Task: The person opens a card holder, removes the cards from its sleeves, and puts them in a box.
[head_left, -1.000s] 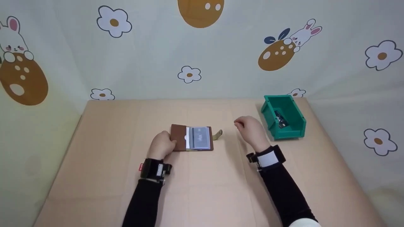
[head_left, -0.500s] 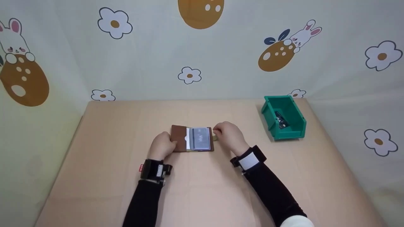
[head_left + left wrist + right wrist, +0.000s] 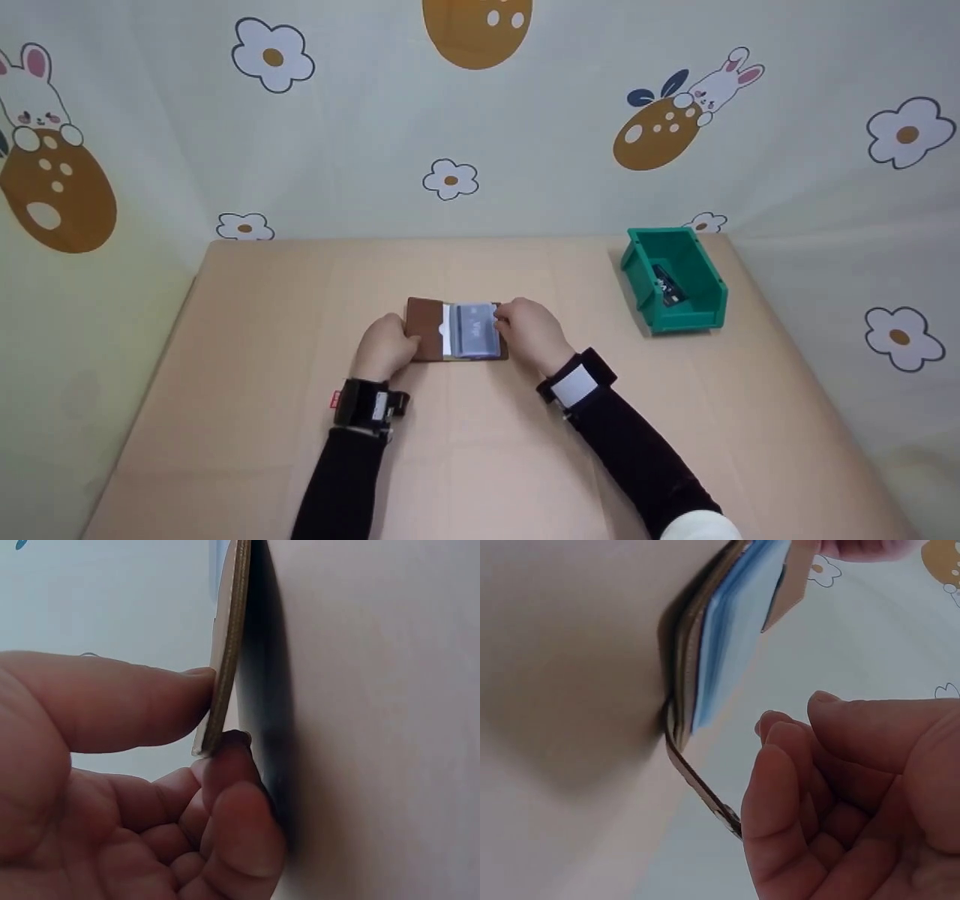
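So, black sleeves [image 3: 334, 487]: nearest, w/ dark bands at the wrists, over the table [image 3: 465, 465].
L hand [image 3: 384, 346]: pinches the brown flap's L edge btwn thumb & fingers.
R hand [image 3: 532, 331]: fingers bent & loose, nothing seen in them. From above, tips are over the R edge of the clear pages [image 3: 477, 334]; R wrist view shows a gap. Can't tell if any tip touches.
What's new: R hand was near the green bin [image 3: 686, 322] 1 sec ago, now it's come over to the card holder [image 3: 425, 330]. L hand stayed put.
What it means: both hands are at the card holder, so the work is prob. on its pages. No page looks lifted yet.
Card holder: open, btwn the 2 hands. Small, brown, stitched edge. Clear pages make a thick pile on the R-hand side, bluish-gray, faint letters on top. White notched bit mid.
Strap [image 3: 701, 784]: pokes out toward R hand, bent, w/ a snap; hidden from above.
Green bin: past R hand, to its R, w/ a dark card [image 3: 667, 286] inside.
Cloth wall [image 3: 360, 127]: farthest, beyond both hands, w/ bunnies & flowers.
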{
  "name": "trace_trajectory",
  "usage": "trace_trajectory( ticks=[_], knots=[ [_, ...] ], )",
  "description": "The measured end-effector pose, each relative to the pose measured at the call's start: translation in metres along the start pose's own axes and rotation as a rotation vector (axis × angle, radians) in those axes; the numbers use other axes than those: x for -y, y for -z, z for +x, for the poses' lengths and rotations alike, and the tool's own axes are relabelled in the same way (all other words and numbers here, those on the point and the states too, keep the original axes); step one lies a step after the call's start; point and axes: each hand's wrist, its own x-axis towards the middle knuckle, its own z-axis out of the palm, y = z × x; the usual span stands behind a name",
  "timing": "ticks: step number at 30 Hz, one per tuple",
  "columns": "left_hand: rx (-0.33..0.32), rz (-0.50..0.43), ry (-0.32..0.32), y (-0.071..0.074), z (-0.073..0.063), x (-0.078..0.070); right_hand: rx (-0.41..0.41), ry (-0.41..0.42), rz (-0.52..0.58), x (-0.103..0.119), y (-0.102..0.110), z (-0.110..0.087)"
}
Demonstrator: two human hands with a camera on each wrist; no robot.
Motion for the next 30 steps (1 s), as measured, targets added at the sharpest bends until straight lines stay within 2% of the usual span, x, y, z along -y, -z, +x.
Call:
trace_trajectory(
  ticks=[11,18,30],
  knots=[
    [-0.005,0.015,-0.021,-0.001,0.002,0.002,0.049,-0.012,-0.064,-0.002,-0.008,0.003],
    [0.007,0.009,0.004,0.0,0.001,0.001,0.083,-0.048,-0.065,-0.004,-0.012,0.004],
    [-0.005,0.016,0.0,-0.003,0.001,0.003,0.064,-0.012,-0.084,-0.003,-0.015,0.006]
  ],
)
